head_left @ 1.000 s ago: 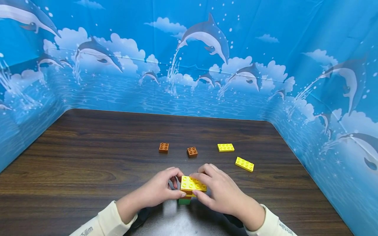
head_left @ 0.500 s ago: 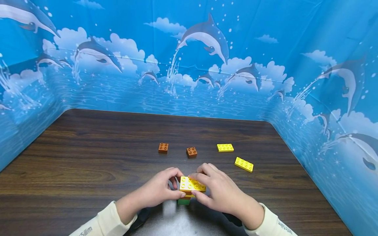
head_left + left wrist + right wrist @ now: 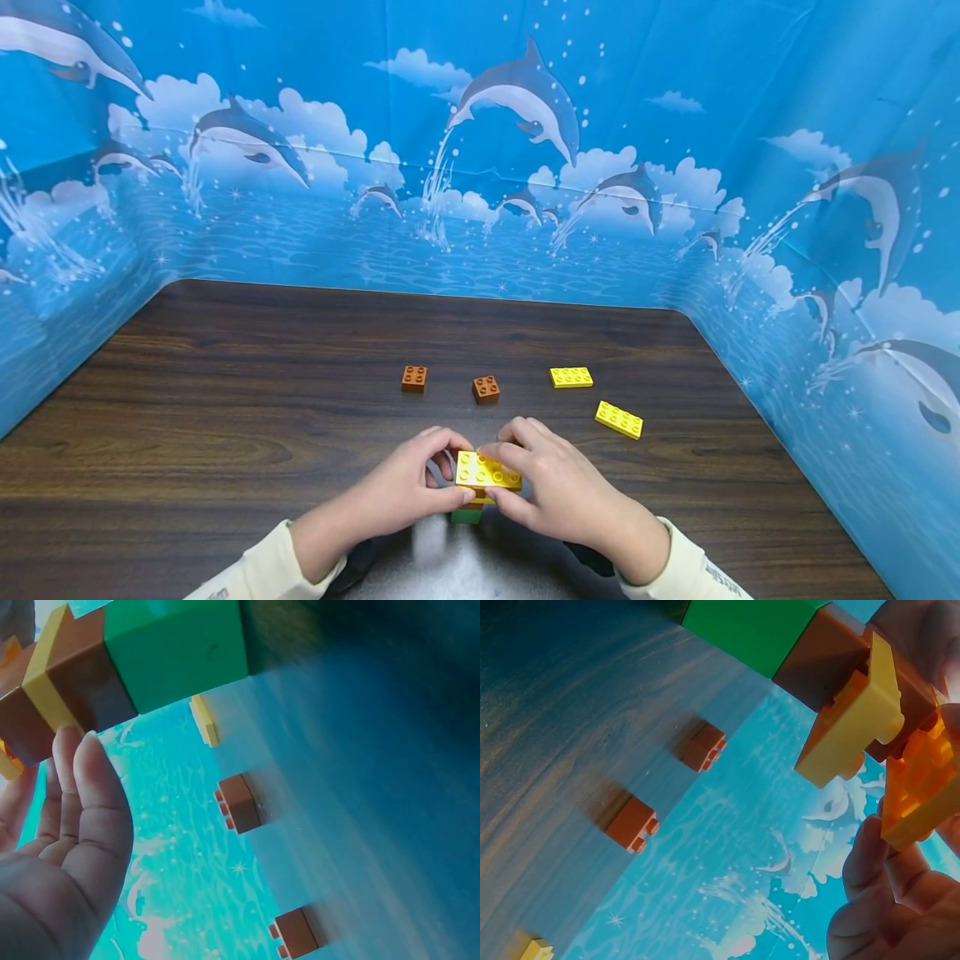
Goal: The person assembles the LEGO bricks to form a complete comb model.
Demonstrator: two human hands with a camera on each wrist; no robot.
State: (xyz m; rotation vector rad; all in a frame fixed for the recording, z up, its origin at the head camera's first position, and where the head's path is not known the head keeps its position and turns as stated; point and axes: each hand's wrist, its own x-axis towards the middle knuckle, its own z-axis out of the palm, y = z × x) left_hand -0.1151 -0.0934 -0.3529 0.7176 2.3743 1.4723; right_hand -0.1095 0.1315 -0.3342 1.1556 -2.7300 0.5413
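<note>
A small tower of toy building bricks stands before me, with a green brick (image 3: 467,517) at its base. Above that, the left wrist view shows a brown brick (image 3: 86,667), a thin yellow plate (image 3: 49,675) and another brown brick (image 3: 22,724). A studded yellow plate (image 3: 471,477) is on top, jutting out to the right. My left hand (image 3: 408,479) holds the tower's left side between thumb and fingers. My right hand (image 3: 558,487) pinches the top plate by its overhanging end. Whether that plate is pressed fully down I cannot tell.
Two loose brown bricks, one to the left (image 3: 413,380) and one nearer the middle (image 3: 485,391), lie beyond the hands. Two yellow plates, one farther back (image 3: 571,377) and one closer (image 3: 619,420), lie to the right. A dolphin-printed curtain (image 3: 337,242) borders the dark wooden table (image 3: 225,400).
</note>
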